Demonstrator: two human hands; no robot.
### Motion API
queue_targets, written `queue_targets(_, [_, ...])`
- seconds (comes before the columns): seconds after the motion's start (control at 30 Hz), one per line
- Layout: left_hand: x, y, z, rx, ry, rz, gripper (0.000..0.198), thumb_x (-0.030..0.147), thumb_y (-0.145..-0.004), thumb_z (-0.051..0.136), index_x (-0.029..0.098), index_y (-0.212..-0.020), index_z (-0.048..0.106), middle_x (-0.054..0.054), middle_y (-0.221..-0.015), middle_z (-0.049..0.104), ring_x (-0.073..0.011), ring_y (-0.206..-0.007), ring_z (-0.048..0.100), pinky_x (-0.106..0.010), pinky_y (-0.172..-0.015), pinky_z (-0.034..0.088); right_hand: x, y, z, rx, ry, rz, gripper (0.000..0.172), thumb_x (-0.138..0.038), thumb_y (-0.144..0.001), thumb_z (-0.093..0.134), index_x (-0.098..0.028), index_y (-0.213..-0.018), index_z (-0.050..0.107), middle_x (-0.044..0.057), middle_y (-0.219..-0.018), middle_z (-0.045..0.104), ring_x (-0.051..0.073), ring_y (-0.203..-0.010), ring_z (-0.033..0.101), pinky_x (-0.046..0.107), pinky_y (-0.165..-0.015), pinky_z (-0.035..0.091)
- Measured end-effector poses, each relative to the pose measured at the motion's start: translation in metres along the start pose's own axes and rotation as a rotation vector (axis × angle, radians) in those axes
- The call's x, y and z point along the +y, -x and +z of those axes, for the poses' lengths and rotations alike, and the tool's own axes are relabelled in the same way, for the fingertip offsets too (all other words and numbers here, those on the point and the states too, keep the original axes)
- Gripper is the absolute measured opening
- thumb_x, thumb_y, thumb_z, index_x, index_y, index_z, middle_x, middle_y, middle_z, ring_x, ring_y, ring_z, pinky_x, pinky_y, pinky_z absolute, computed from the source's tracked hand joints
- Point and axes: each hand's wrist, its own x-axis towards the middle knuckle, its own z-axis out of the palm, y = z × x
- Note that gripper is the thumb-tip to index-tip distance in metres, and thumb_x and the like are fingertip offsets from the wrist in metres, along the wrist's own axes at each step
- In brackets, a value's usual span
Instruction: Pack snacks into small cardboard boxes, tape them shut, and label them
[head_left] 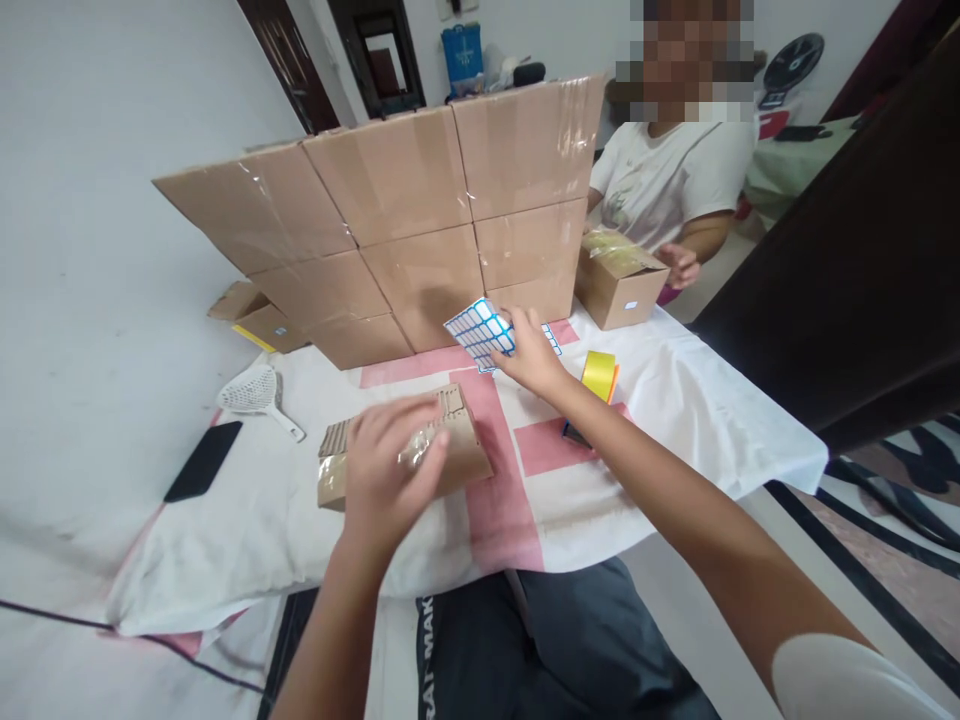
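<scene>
My right hand (531, 352) is closed on a sheet of blue-edged white labels (474, 330), holding it tilted above the middle of the table, in front of the stacked boxes. More of the same label grid (553, 338) shows just past my fingers; whether it is a second sheet I cannot tell. My left hand (390, 465) is over a small cardboard box (461, 455), fingers stretched and thumb apart. It hides part of the box, so contact is unclear. Shiny clear tape shows between thumb and fingers. Beside my right forearm stands a roll of yellow tape (600, 374).
A wall of stacked cardboard boxes (405, 180) lines the table's far side. Behind the right end, a person (675, 180) has a hand by a labelled box (619, 290). At left lie a white slotted skimmer (255, 392), a black phone (202, 462) and an opened box (266, 318).
</scene>
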Motion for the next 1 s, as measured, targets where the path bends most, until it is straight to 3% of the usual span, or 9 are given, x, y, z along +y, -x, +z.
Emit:
queue_targets(0.1, [0.008,-0.064,0.018,-0.078,0.175,-0.192,0.044,0.044,-0.091,0.062,0.023,-0.13,0.059,-0.009,-0.136,0.064,-0.0277,-0.127,0.059,-0.044,-0.104,0.046,-0.021,0.032,-0.026,0.016,0.042,-0.212,0.076,-0.018,-0.083,0.064,-0.019,-0.152,0.034,0.016,-0.136,0.045,0.033,-0.122,0.053,0.044,-0.102,0.048])
queue_targets(0.23, [0.009,-0.099,0.046,-0.416,0.441,-0.387,0.038,0.053,-0.087,0.063,0.017,-0.093,0.07,-0.007,-0.097,0.075,-0.0276,-0.095,0.069,-0.038,-0.083,0.053,-0.034,0.067,-0.053,0.007,-0.052,-0.326,0.079,-0.019,-0.082,0.068,-0.022,-0.153,0.034,0.017,-0.139,0.046,0.036,-0.13,0.048,0.052,-0.108,0.043])
queue_targets(0.33, [0.01,-0.088,0.048,-0.445,0.632,-0.372,0.035,0.051,-0.084,0.067,0.017,-0.085,0.071,-0.003,-0.084,0.074,-0.0222,-0.082,0.067,-0.032,-0.075,0.053,-0.025,0.09,-0.067,-0.028,-0.391,-0.164,0.079,-0.035,-0.081,0.076,-0.023,-0.149,0.038,0.015,-0.139,0.052,0.032,-0.127,0.053,0.047,-0.102,0.049])
queue_targets(0.43, [0.014,-0.072,0.042,-0.386,0.614,-0.335,0.031,0.048,-0.086,0.068,0.018,-0.086,0.071,-0.002,-0.084,0.073,-0.0204,-0.08,0.066,-0.031,-0.074,0.053,-0.016,0.107,-0.075,-0.08,-0.767,0.083,0.042,-0.046,-0.087,0.068,-0.02,-0.119,0.061,0.008,-0.102,0.067,0.022,-0.091,0.065,0.034,-0.078,0.054])
queue_targets(0.5, [0.018,-0.064,0.04,-0.38,0.579,-0.3,0.029,0.046,-0.09,0.065,0.019,-0.092,0.071,-0.003,-0.088,0.073,-0.021,-0.084,0.067,-0.033,-0.076,0.053,-0.015,0.116,-0.077,-0.097,-0.906,0.141,0.031,-0.049,-0.089,0.066,-0.018,-0.092,0.065,0.001,-0.075,0.06,0.014,-0.067,0.056,0.027,-0.063,0.048])
queue_targets(0.57, [0.025,-0.055,0.04,-0.264,0.455,-0.24,0.031,0.044,-0.09,0.065,0.019,-0.109,0.068,-0.006,-0.103,0.072,-0.0233,-0.095,0.067,-0.037,-0.084,0.053,-0.02,0.125,-0.078,-0.049,-0.949,0.135,0.032,-0.048,-0.089,0.067,-0.018,-0.078,0.061,-0.003,-0.066,0.05,0.011,-0.059,0.046,0.024,-0.056,0.04])
queue_targets(0.7, [0.049,-0.029,0.039,0.153,0.018,-0.013,0.044,0.038,-0.084,0.073,0.02,-0.122,0.062,-0.011,-0.121,0.065,-0.0294,-0.117,0.059,-0.048,-0.104,0.043,-0.037,0.147,-0.078,0.08,-0.885,0.078,0.03,-0.039,-0.097,0.06,-0.019,-0.075,0.056,-0.003,-0.07,0.047,0.011,-0.066,0.046,0.023,-0.06,0.037])
queue_targets(0.87, [0.081,0.006,0.038,-0.002,0.104,0.103,0.045,0.034,-0.086,0.073,0.021,-0.127,0.062,-0.011,-0.125,0.065,-0.0274,-0.118,0.061,-0.046,-0.103,0.046,-0.048,0.173,-0.07,0.055,-0.839,0.011,0.021,-0.035,-0.102,0.052,-0.021,-0.102,0.068,0.002,-0.087,0.064,0.017,-0.083,0.06,0.027,-0.075,0.048])
queue_targets(1.0, [0.087,0.021,0.043,0.04,0.264,0.045,0.034,0.023,-0.09,0.068,0.023,-0.123,0.065,-0.008,-0.122,0.068,-0.0229,-0.115,0.063,-0.042,-0.1,0.05,-0.051,0.188,-0.054,0.124,-0.875,-0.014,0.02,-0.03,-0.102,0.052,-0.024,-0.11,0.07,0.004,-0.104,0.07,0.019,-0.098,0.065,0.031,-0.088,0.051])
